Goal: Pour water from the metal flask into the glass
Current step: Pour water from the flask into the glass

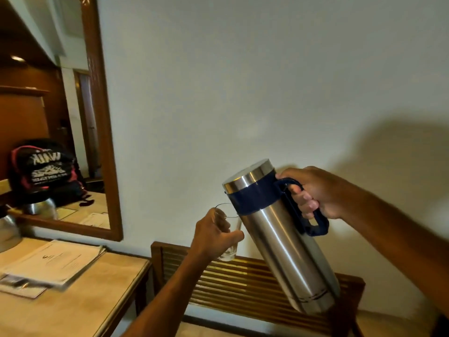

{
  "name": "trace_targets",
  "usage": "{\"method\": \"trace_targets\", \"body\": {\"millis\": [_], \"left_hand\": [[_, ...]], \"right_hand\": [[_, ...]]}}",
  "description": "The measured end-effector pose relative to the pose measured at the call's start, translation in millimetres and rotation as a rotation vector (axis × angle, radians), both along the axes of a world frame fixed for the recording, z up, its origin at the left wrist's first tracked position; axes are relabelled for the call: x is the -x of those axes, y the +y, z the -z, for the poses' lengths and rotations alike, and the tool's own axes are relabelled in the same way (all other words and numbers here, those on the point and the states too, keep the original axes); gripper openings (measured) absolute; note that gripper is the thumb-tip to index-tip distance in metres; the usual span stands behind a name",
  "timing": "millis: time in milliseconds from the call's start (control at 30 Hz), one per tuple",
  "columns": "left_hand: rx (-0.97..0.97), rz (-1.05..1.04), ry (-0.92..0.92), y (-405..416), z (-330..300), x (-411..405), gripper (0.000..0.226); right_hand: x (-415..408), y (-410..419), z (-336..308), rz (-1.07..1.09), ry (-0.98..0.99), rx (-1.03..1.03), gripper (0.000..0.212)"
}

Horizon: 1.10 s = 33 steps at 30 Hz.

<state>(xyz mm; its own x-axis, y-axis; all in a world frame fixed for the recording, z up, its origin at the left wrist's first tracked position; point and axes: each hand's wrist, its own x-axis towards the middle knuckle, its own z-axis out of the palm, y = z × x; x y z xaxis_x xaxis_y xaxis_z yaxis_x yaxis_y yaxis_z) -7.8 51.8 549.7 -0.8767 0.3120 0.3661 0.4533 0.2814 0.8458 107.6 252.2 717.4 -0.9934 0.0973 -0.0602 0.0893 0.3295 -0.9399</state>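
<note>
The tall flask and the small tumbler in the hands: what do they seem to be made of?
Tall silver flask: likely brushed stainless steel, with long soft reflections along its body; its dark blue collar and handle look like matte plastic. Small clear tumbler: see-through with a thick base, probably glass, possibly clear plastic.

Dim warm light, soft shadow on the wall [267,81], blurred papers [52,262], wide-angle bending
</note>
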Motion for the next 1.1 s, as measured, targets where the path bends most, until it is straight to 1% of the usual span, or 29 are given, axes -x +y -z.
{"method": "trace_targets", "body": {"millis": [200,367,633,867,1100], "left_hand": [[-0.022,-0.007,-0.013,-7.3,6.9,6.0,0.051],[-0.036,-0.01,-0.001,-10.4,6.9,12.0,0.049],[0.012,0.016,0.041,-7.1,5.4,17.8,0.049],[0.036,0.061,0.034,4.4,3.1,16.7,0.053],[0.008,0.093,0.033,8.8,2.7,18.1,0.052]], "right_hand": [[13.9,-4.7,-22.0,-0.061,-0.154,-0.095,0.046],[23.1,-10.7,-41.0,-0.085,-0.236,-0.203,0.049],[26.6,-8.5,-53.8,-0.04,-0.301,-0.394,0.051],[26.6,-5.5,-63.4,-0.026,-0.356,-0.471,0.051],[29.7,-5.2,-78.4,-0.031,-0.41,-0.519,0.052]]}}
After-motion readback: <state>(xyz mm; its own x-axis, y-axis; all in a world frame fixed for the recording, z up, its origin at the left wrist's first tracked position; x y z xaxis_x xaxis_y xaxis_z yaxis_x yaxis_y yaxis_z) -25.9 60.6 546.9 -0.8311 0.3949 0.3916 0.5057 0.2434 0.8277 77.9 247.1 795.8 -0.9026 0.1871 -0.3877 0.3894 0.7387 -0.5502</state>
